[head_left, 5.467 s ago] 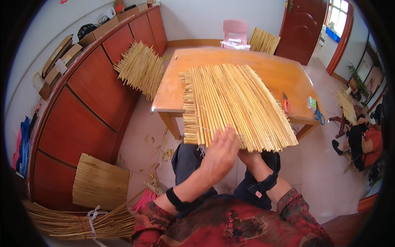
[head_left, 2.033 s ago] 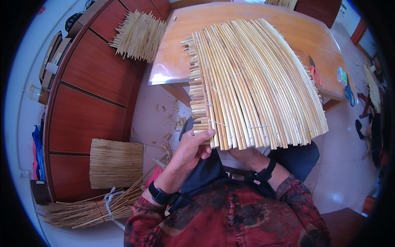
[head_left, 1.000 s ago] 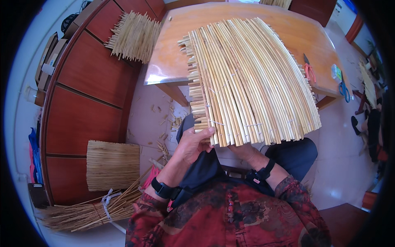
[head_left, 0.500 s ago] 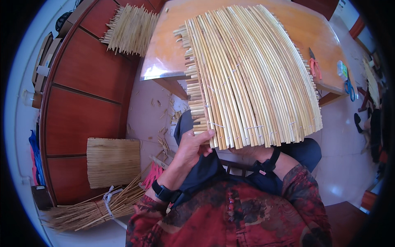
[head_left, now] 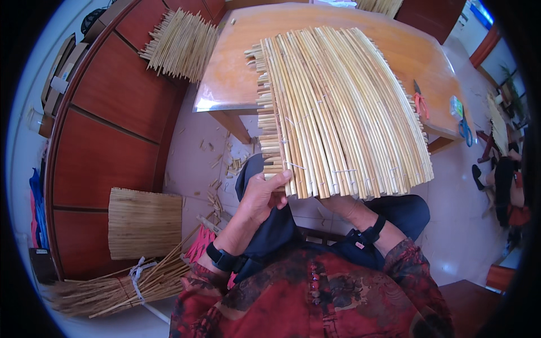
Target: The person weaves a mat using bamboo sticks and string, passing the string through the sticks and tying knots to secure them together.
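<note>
A mat of pale reed stalks (head_left: pixel 338 112), bound side by side with thin white thread, slopes from my lap up over the table. More stalks jut out in a ragged row along its left side. My left hand (head_left: pixel 267 194) pinches the near left corner, thumb on top and fingers curled beneath. Below the near edge is my right hand (head_left: pixel 342 207), reaching under the mat; its fingers are hidden there. Both wrists wear dark bands.
On the orange table (head_left: pixel 236 79), right of the mat, lie red-handled pliers (head_left: pixel 420 104), a small green-and-white box (head_left: pixel 455 107) and blue-handled scissors (head_left: pixel 465 132). Left, by a red cabinet (head_left: pixel 107 169), are another reed mat (head_left: pixel 145 224), a stalk bundle (head_left: pixel 129 287) and floor offcuts (head_left: pixel 234 165).
The mat's far edge sits lower in view, showing more of the table behind it. More of my right hand shows below the near edge. My left hand keeps its hold on the corner.
</note>
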A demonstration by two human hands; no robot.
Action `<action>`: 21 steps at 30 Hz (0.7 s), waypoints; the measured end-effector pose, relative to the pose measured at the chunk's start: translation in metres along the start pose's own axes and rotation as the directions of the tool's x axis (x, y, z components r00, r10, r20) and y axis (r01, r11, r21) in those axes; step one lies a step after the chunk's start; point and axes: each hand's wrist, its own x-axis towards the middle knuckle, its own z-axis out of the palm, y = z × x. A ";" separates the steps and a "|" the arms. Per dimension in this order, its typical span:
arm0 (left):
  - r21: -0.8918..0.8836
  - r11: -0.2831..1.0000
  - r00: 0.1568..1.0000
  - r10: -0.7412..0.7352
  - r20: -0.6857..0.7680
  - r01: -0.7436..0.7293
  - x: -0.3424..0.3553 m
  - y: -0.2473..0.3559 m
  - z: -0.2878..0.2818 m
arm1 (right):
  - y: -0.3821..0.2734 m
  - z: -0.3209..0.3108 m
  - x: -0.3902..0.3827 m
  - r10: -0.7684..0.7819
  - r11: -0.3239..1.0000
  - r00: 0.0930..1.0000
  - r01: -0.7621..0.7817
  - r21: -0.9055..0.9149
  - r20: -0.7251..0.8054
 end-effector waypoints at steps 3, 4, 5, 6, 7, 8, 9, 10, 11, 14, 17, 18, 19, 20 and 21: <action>0.069 0.998 0.998 0.007 0.066 -0.011 -0.006 0.010 0.005 | -0.018 -0.009 0.004 0.275 0.858 0.961 -0.236 0.456 -0.020; 0.075 0.997 0.997 0.021 0.077 -0.026 -0.010 0.015 0.006 | -0.022 -0.012 0.007 0.325 0.786 0.946 -0.267 0.557 -0.006; 0.054 0.997 0.992 0.041 0.117 -0.047 -0.015 0.019 0.008 | -0.024 -0.010 0.009 0.388 0.788 0.915 -0.391 0.475 0.109; 0.032 0.997 0.985 0.062 0.158 -0.067 -0.018 0.021 0.008 | -0.029 -0.010 0.009 0.438 0.661 0.894 -0.395 0.638 0.099; 0.037 0.997 0.972 0.060 0.226 -0.070 -0.019 0.023 0.006 | -0.034 -0.012 0.009 0.492 0.509 0.866 -0.367 0.779 0.087; 0.045 0.995 0.967 0.072 0.245 -0.085 -0.020 0.025 0.007 | -0.045 -0.016 0.014 0.490 0.524 0.869 -0.351 0.776 0.063; 0.028 0.996 0.956 0.068 0.286 -0.079 -0.025 0.027 0.008 | -0.055 -0.017 0.019 0.491 0.344 0.869 -0.259 0.902 0.062; 0.012 0.997 0.943 0.064 0.327 -0.072 -0.029 0.029 0.009 | -0.065 -0.019 0.024 0.487 0.145 0.871 -0.152 0.978 0.063; 0.012 0.997 0.933 0.070 0.352 -0.080 -0.034 0.033 0.009 | -0.077 -0.024 0.030 0.440 0.137 0.897 -0.105 0.985 0.034; 0.017 0.996 0.933 0.081 0.352 -0.092 -0.042 0.035 0.010 | -0.092 -0.025 0.029 0.443 0.250 0.895 -0.079 0.965 -0.042; -0.023 0.996 0.936 0.093 0.339 -0.090 -0.043 0.033 0.007 | -0.098 -0.019 0.027 0.389 0.561 0.898 -0.054 0.826 -0.205; -0.016 0.994 0.932 0.103 0.347 -0.104 -0.045 0.034 0.009 | -0.098 -0.017 0.027 0.316 0.743 0.901 -0.041 0.668 -0.296; -0.027 0.994 0.933 0.106 0.343 -0.103 -0.046 0.033 0.011 | -0.099 -0.012 0.028 0.271 0.812 0.880 0.009 0.584 -0.390; -0.036 0.994 0.934 0.105 0.341 -0.099 -0.047 0.032 0.014 | -0.098 -0.013 0.030 0.266 0.816 0.875 0.019 0.578 -0.405; -0.023 0.992 0.932 0.123 0.341 -0.123 -0.050 0.032 0.017 | -0.097 -0.013 0.032 0.151 0.913 0.855 0.072 0.401 -0.497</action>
